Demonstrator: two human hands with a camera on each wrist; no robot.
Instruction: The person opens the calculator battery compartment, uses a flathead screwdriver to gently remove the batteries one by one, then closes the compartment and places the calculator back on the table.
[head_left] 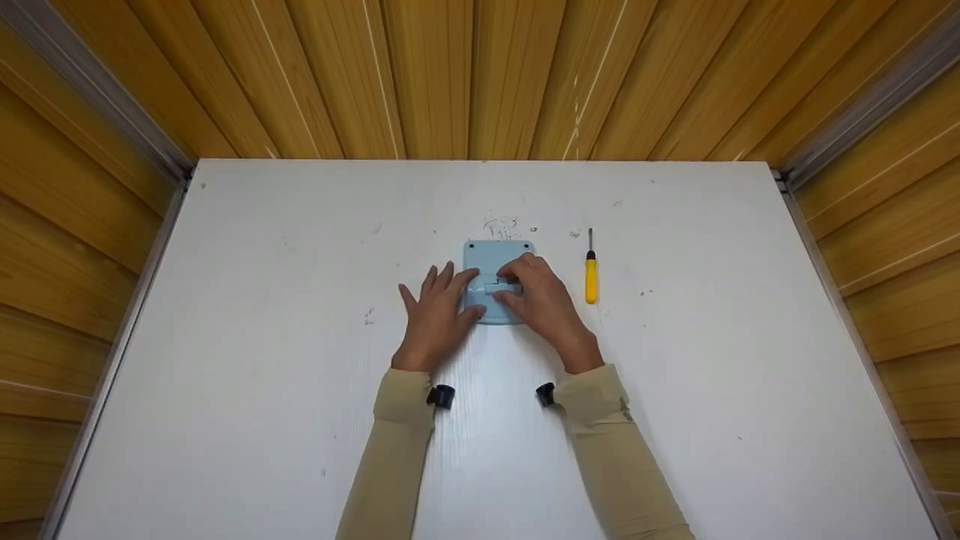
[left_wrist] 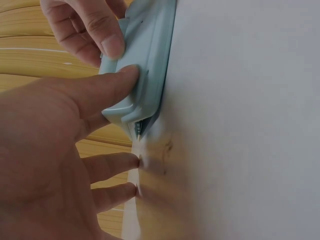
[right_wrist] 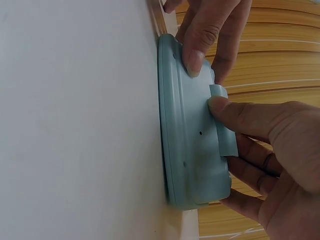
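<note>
Head view: the right grip [head_left: 546, 301] is pinching a small panel [head_left: 493, 288] on the blue device [head_left: 489, 261] lying beneath it, while the left grip [head_left: 438, 315], fingers spread, is touching the device's edge.

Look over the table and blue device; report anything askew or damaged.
The small cover, pinched by the right hand, stands raised from the back of the blue device instead of lying flush. Dark marks blemish the white table just beyond the device; I cannot tell whether they are stains or scratches.
</note>
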